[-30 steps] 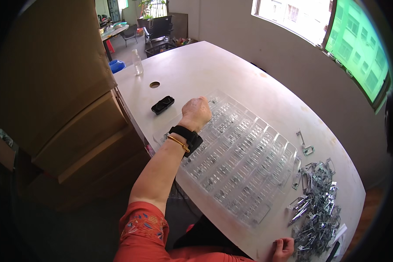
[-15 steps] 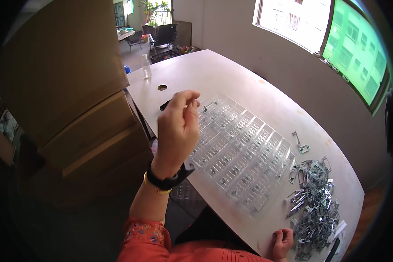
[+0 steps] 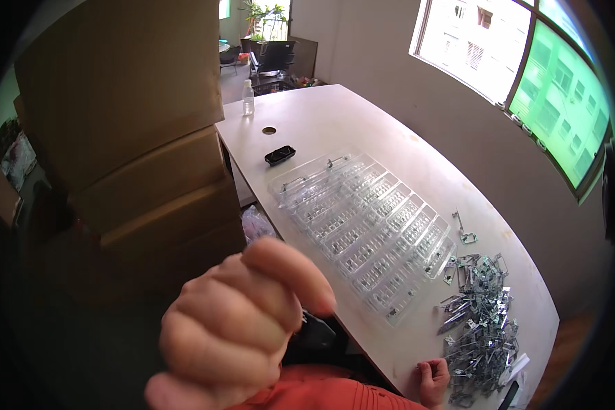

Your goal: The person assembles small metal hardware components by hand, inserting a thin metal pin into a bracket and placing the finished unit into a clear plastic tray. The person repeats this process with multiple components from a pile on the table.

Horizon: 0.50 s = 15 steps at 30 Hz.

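On white table (image 3: 362, 130) by stacked cardboard boxes (image 3: 137, 137) — clear tray (image 3: 365, 225), metal clips (image 3: 478, 321), right hand (image 3: 434, 379) curled, left hand (image 3: 239, 328) fisted — contents untellable.

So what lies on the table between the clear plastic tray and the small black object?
Head view: bare white table separates the clear plastic tray from the small black object.

Daylight is pouring through large windows (image 3: 519, 61) along the grey wall (image 3: 389, 75) on the right, brightening the white bench (image 3: 362, 123). Stacked cardboard boxes (image 3: 130, 137) are towering at the left, and a dark chair (image 3: 273, 55) is standing far behind.
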Tool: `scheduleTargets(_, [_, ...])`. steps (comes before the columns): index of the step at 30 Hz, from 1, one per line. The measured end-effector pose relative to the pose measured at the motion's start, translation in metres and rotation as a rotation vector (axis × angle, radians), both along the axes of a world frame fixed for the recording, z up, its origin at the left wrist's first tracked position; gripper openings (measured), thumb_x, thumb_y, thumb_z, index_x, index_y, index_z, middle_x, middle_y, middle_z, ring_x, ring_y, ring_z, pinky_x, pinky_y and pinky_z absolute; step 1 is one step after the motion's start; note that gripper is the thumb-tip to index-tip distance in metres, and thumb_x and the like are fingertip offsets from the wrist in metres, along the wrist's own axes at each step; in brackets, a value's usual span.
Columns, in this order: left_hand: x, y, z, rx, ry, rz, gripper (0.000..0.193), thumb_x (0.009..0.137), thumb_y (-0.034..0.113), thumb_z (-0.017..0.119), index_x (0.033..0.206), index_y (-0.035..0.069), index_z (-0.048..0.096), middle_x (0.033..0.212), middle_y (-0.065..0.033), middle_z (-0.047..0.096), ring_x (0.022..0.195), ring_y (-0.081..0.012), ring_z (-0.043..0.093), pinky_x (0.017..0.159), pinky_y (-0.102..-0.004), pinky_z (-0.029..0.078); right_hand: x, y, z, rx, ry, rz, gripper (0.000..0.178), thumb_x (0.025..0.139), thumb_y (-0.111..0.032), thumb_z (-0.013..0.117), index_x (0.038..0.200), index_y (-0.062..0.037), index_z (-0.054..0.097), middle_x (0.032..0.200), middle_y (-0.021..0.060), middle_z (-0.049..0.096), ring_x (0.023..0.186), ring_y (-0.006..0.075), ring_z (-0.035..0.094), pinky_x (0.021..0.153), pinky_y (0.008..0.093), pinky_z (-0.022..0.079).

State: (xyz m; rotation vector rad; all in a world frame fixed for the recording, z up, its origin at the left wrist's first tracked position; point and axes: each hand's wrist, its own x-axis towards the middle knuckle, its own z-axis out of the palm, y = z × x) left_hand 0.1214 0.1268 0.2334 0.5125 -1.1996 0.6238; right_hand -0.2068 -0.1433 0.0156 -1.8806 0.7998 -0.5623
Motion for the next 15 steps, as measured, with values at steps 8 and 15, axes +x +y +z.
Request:
scheduleTargets(8, [-0.088,-0.002,0.039,-0.571,0.051,-0.174,0.054,0.110,0.016,0.060,0.057,0.013,0.047,0.050,0.0037,0.045,0.040,-0.0124,0.036,0.048,-0.0343,0.052,-0.028,-0.003,-0.009,0.138,0.074,0.048,0.007,0.109,-0.009,0.067,0.104,-0.0047,0.068,0.086,0.0047,0.072,0.077,0.0126,0.064,0.070,0.0280,0.054])
scheduleTargets(15, [-0.096,0.011,0.037,-0.617,0.014,-0.083,0.053,0.111,0.019,0.059,0.059,0.012,0.047,0.052,0.0024,0.045,0.041,-0.0143,0.037,0.050,-0.0354,0.051,-0.036,-0.008,-0.025,0.351,-0.003,-0.007,0.010,0.111,-0.013,0.068,0.102,-0.0085,0.066,0.082,0.0028,0.069,0.067,0.0090,0.058,0.060,0.0245,0.047])
